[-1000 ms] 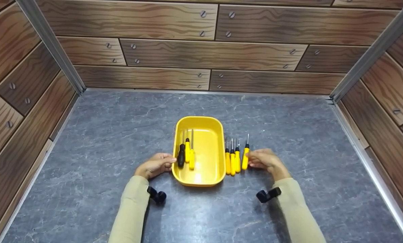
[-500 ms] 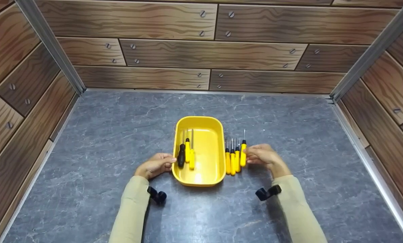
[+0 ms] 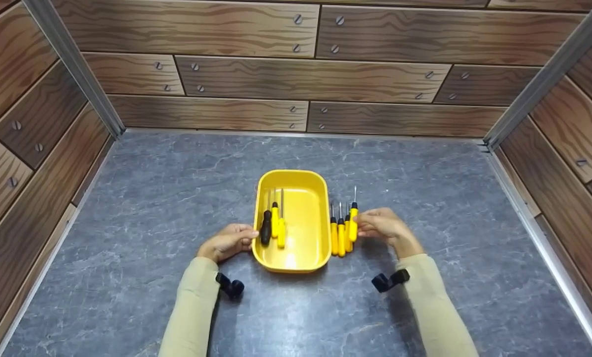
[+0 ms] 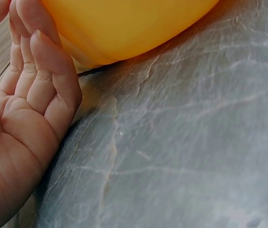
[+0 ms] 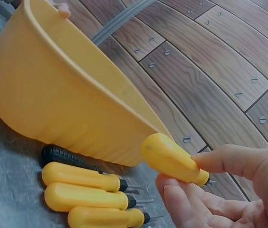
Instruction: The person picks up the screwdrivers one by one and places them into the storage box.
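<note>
My left hand (image 3: 230, 243) grips the left rim of a yellow plastic bin (image 3: 305, 263), thumb over the edge; its fingertip shows over the rim in the right wrist view. Inside the bin, along its left side, lie a black-handled screwdriver (image 3: 266, 228) and two with yellow handles. My right hand (image 3: 382, 225) pinches a yellow-handled screwdriver (image 5: 169, 156) between thumb and fingers, raised off the table with its shaft pointing away. Beneath it, beside the bin's right wall, three yellow-handled screwdrivers (image 5: 84, 195) lie in a row. A black-handled screwdriver (image 5: 67, 156) lies closest to the bin in the right wrist view.
The grey marbled tabletop (image 3: 176, 173) extends around the bin. Wood-patterned panels (image 3: 251, 77) stand at the back and both sides, joined by metal corner posts (image 3: 72, 64). A black wrist camera (image 3: 390, 281) sits on each sleeve.
My right hand has lifted the pinched screwdriver and carried it leftward and slightly away from me, over the row beside the bin. The left hand and the bin have stayed put.
</note>
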The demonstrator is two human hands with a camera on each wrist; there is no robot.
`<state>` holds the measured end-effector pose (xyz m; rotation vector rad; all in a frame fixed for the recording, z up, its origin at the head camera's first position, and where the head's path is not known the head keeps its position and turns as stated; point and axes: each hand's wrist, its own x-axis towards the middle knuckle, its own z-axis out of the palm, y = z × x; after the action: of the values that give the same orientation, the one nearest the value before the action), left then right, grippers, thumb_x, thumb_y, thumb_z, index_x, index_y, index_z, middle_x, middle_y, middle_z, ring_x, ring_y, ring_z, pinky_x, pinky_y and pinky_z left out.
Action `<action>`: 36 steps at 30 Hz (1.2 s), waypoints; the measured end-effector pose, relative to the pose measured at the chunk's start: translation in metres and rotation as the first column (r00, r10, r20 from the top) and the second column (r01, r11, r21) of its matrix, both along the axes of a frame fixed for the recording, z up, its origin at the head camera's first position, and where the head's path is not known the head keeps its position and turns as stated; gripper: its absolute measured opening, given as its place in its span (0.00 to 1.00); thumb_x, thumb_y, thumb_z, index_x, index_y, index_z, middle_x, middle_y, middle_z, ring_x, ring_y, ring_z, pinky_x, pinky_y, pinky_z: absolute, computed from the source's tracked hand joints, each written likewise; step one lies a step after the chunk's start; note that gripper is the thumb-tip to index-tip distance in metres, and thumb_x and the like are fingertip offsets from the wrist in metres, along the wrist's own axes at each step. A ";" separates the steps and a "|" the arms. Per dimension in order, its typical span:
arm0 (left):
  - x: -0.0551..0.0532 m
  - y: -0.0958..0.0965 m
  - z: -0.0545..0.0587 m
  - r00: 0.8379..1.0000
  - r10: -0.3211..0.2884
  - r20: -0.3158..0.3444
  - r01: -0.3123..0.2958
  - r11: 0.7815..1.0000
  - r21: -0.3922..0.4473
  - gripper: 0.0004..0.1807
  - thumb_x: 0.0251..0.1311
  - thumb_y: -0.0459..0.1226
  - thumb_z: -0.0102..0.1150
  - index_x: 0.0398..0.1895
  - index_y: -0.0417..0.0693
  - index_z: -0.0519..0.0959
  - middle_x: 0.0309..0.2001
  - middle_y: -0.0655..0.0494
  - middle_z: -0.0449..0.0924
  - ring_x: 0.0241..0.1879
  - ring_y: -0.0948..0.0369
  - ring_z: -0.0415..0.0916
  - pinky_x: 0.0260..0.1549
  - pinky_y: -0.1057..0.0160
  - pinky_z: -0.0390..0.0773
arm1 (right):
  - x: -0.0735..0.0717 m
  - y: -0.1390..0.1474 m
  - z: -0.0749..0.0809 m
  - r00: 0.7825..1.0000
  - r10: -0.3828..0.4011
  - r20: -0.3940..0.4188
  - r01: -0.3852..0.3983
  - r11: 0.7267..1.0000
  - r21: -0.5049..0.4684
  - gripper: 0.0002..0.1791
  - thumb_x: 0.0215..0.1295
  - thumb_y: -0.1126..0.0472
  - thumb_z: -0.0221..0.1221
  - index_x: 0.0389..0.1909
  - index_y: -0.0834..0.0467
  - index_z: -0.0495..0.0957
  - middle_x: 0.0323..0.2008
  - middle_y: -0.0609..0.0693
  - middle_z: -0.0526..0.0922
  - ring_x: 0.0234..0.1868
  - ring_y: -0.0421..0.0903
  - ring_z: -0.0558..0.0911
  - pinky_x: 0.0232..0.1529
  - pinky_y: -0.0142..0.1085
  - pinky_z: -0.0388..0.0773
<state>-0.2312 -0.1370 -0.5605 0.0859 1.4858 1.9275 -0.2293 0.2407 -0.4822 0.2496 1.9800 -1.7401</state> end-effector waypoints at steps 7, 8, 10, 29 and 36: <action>-0.001 0.000 0.000 1.000 -0.006 -0.005 0.006 1.000 0.007 0.06 0.63 0.32 0.51 0.30 0.48 0.77 0.25 0.62 0.81 0.28 0.69 0.78 0.37 0.68 0.81 | -0.003 -0.007 0.004 1.000 0.014 -0.006 -0.014 1.000 0.014 0.23 0.64 0.67 0.55 0.55 0.79 0.67 0.21 0.43 0.84 0.25 0.35 0.83 0.34 0.27 0.84; -0.001 0.000 0.000 1.000 -0.007 -0.005 0.007 1.000 0.011 0.06 0.63 0.31 0.51 0.30 0.48 0.77 0.25 0.62 0.81 0.28 0.69 0.77 0.37 0.69 0.81 | -0.003 -0.008 0.005 1.000 0.021 -0.007 -0.021 1.000 0.017 0.23 0.64 0.67 0.54 0.55 0.79 0.67 0.21 0.43 0.84 0.26 0.35 0.83 0.34 0.27 0.84; 0.000 0.001 0.000 1.000 -0.005 -0.004 0.005 1.000 0.016 0.07 0.63 0.31 0.51 0.29 0.48 0.76 0.25 0.62 0.81 0.28 0.69 0.77 0.37 0.69 0.81 | -0.004 -0.010 0.006 0.999 0.033 -0.008 -0.033 0.999 0.020 0.24 0.65 0.66 0.54 0.57 0.80 0.66 0.22 0.43 0.84 0.26 0.35 0.83 0.35 0.27 0.84; -0.001 0.000 -0.002 1.000 0.001 -0.002 -0.001 1.000 0.006 0.05 0.62 0.31 0.52 0.31 0.47 0.77 0.25 0.62 0.79 0.28 0.69 0.75 0.37 0.69 0.81 | -0.008 -0.027 0.014 1.000 0.028 -0.007 -0.028 1.000 0.001 0.23 0.64 0.66 0.56 0.55 0.78 0.68 0.23 0.44 0.84 0.25 0.36 0.83 0.34 0.26 0.84; -0.001 0.000 -0.002 1.000 -0.005 -0.003 0.005 1.000 0.015 0.05 0.63 0.31 0.52 0.31 0.47 0.76 0.26 0.62 0.81 0.28 0.69 0.77 0.37 0.69 0.81 | -0.009 -0.030 0.017 1.000 0.019 -0.001 -0.019 1.000 0.004 0.21 0.63 0.66 0.57 0.53 0.76 0.70 0.22 0.44 0.84 0.24 0.36 0.83 0.33 0.26 0.84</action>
<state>-0.2320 -0.1371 -0.5624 0.0994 1.4718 1.9351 -0.2387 0.2105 -0.4649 0.2310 1.9802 -1.7248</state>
